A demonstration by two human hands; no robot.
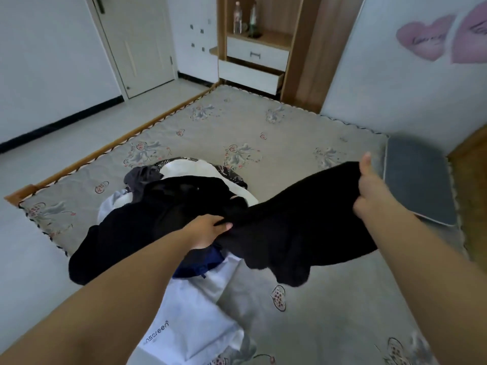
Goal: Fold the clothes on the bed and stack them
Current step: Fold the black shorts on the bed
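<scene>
A black garment [297,225] hangs stretched above the bed [263,127] between my hands. My left hand [208,229] grips its bunched left end just over the clothes pile. My right hand [371,188] holds its upper right corner, thumb up, higher and further right. Beneath lies a heap of unfolded clothes [163,204]: black, dark grey and white pieces, plus a dark blue one [195,264]. A white garment with printed lettering [189,320] lies spread at the near edge of the heap.
A grey pillow [419,180] lies at the right side of the bed, near the wooden headboard. The patterned grey mattress stretches open beyond the pile. A wooden shelf unit with white drawers [255,54] and bottles stands past the far end. Floor lies left.
</scene>
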